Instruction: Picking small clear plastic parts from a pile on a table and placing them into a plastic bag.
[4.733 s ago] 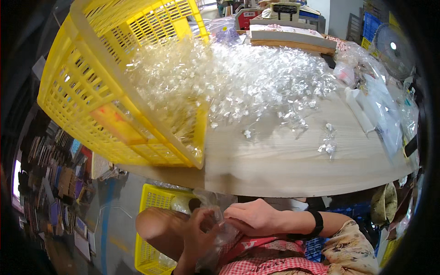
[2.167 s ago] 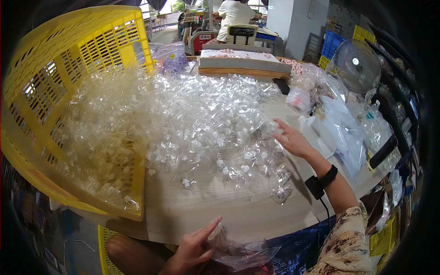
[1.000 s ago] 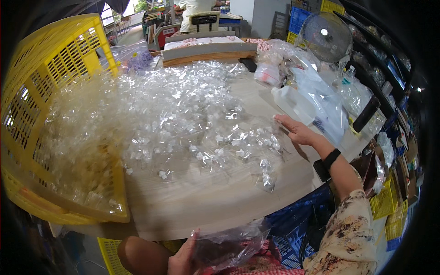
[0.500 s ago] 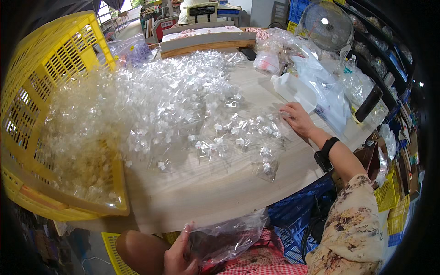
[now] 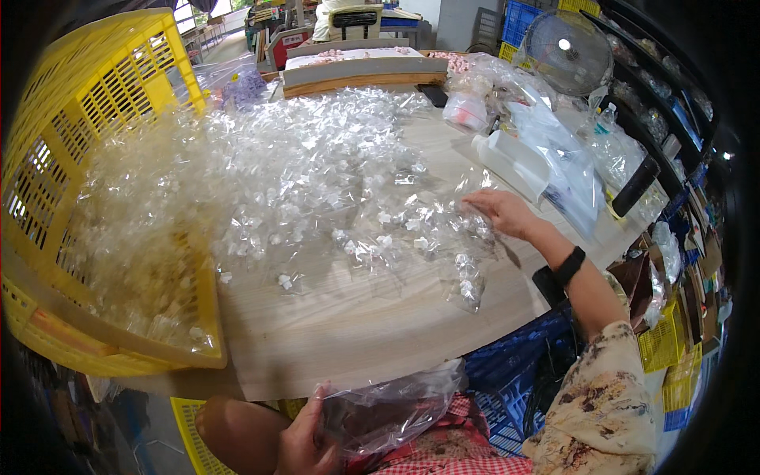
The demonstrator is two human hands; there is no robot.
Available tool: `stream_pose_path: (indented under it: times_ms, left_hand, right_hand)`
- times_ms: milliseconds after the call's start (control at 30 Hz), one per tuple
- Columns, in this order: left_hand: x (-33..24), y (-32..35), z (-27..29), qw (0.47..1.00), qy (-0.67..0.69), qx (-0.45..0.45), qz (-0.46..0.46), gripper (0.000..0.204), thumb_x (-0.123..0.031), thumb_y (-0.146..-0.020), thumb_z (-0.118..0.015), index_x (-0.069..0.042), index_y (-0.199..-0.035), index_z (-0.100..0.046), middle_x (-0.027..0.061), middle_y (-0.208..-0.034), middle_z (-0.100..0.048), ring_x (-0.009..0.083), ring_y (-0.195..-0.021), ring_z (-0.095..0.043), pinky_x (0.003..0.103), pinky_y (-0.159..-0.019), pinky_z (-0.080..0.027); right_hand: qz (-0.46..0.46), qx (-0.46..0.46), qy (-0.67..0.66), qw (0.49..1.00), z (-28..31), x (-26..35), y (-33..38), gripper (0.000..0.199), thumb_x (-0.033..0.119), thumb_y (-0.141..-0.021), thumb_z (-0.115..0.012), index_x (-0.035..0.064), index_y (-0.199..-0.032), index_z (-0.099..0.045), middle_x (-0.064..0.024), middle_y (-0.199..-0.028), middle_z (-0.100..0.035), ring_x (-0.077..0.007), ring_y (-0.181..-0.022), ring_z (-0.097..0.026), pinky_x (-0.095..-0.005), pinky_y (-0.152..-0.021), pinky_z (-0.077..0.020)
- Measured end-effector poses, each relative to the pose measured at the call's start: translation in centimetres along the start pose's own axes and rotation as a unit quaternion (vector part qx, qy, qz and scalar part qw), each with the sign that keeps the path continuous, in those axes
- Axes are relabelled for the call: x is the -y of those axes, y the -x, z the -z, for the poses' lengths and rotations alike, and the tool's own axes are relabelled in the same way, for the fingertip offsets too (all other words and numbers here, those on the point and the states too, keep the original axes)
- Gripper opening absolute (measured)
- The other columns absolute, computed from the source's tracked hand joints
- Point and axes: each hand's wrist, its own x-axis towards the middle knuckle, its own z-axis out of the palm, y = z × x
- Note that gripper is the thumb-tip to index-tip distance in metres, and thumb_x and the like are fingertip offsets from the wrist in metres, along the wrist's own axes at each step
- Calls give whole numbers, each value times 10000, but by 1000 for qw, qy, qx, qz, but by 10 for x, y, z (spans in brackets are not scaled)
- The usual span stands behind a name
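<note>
Left hand [image 5: 302, 442]: partly curled around the near edge of a clear bag [image 5: 392, 412], thumb side up, to the near right of the yellow crate [image 5: 161, 96].
Right hand [image 5: 507, 214]: fingers close together and nearly straight, fingertips at small clear packets [image 5: 317, 174] well right of the crate; whether they grip one cannot be told.
Packets: heaped inside the crate and spread rightward from it across the bench [image 5: 317, 348], beyond the left hand and reaching the right fingertips.
White plastic scoop [image 5: 514, 162]: farther right of the crate, just beyond the right hand.
</note>
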Motion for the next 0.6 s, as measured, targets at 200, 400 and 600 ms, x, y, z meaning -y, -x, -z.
stream_pose_path:
  times_ms: [200, 400, 600]
  left_hand:
    - [-10, 5, 8, 973, 51, 33, 223, 774, 128, -695, -500, 40, -1437, -296, 188, -1299, -515, 223, -1163, -515, 307, -940, -407]
    - [3, 9, 7, 990, -120, -65, 37, 766, 117, -706, -531, 21, -1434, -313, 199, -1180, -546, 211, -893, -546, 282, -789, -449]
    - [-13, 2, 14, 972, -54, -5, 229, 788, 111, -712, -552, -9, -1449, -300, 185, -1218, -539, 215, -868, -532, 272, -767, -442]
  right_hand:
    - [-175, -80, -65, 979, 28, -50, 22, 310, 28, -901, -467, 62, -1163, -630, -133, -1053, -677, -246, -999, -625, -338, -907, -461]
    - [-63, -55, -83, 993, 14, 22, 12, 322, 183, -856, -640, 84, -1163, -634, -149, -964, -666, -263, -901, -623, -346, -855, -475]
    - [-89, 1, 1, 996, 13, 10, 28, 381, 284, -794, -728, 101, -1121, -656, -131, -869, -656, -245, -776, -617, -342, -743, -492]
